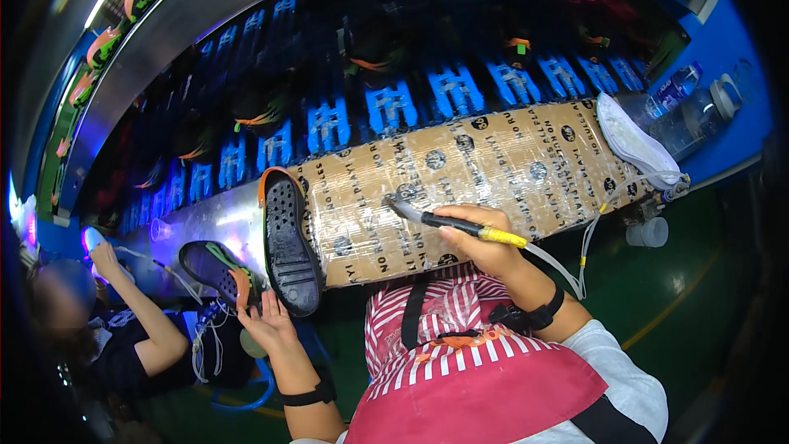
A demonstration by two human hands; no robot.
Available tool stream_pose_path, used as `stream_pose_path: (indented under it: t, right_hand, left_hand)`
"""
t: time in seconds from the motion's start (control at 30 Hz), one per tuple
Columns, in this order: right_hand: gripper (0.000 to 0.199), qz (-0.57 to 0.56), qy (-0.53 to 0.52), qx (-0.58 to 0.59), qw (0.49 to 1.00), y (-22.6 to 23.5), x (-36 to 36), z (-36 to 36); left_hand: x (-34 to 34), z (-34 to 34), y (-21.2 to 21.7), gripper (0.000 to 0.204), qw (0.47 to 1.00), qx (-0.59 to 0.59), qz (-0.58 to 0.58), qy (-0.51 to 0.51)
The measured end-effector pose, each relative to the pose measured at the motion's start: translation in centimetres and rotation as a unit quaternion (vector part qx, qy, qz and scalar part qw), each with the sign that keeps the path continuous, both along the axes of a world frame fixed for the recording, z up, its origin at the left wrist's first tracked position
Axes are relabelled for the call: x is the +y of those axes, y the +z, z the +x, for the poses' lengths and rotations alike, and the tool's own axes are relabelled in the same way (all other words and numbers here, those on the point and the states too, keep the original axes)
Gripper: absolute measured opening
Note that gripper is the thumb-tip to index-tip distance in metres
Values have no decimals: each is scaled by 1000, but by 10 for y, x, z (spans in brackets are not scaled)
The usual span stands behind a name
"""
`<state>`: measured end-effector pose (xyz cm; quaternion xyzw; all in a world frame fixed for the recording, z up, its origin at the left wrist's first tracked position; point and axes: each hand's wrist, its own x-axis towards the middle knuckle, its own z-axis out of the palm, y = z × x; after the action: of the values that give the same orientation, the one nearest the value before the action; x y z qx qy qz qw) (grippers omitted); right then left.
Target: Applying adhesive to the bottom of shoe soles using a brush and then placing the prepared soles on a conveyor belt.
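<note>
The left hand (269,327), fingers apart, contact unclear, is at two shoes (293,251) set side by side, seemingly for reach, while the right hand (486,242) is clamped on a brush (431,219) near its bristles (403,207), apparently for control, over cardboard (366,230) likely shielding the tabletop (240,226).

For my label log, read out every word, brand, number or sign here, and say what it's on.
Brown cardboard: repeated black capital lettering and round emblems; I won't copy the wording.
Smaller clear bottle: label print too small to read.
Black shoe at the cardboard's left end: faint marks, unreadable.
</note>
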<state>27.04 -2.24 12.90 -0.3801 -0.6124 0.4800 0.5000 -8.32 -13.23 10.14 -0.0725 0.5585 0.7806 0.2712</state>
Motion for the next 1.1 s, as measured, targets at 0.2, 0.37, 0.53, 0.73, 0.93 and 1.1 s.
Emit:
stream_pose_path:
  t: [0.2,0.37,0.53,0.73,0.93,1.1]
  right_hand:
    - [24,-22,-6,15,1000,-9,2,2]
    - [25,-28,-24,7,999,-6,2,9]
    - [26,-58,-72,38,995,-6,7,15]
    - [30,-64,-163,106,979,-8,13,27]
    - [30,-70,-198,147,967,-4,13,47]
    - [29,-69,-188,159,967,4,9,59]
  left_hand:
    - [9,-57,-10,44,977,-149,147,48]
    - [13,-43,20,37,978,-155,140,19]
    - [5,13,50,41,975,53,132,-172]
    - [19,106,81,50,943,-19,71,-325]
    - [18,136,40,60,867,-165,31,-470]
    - [47,149,41,57,864,-292,50,-406]
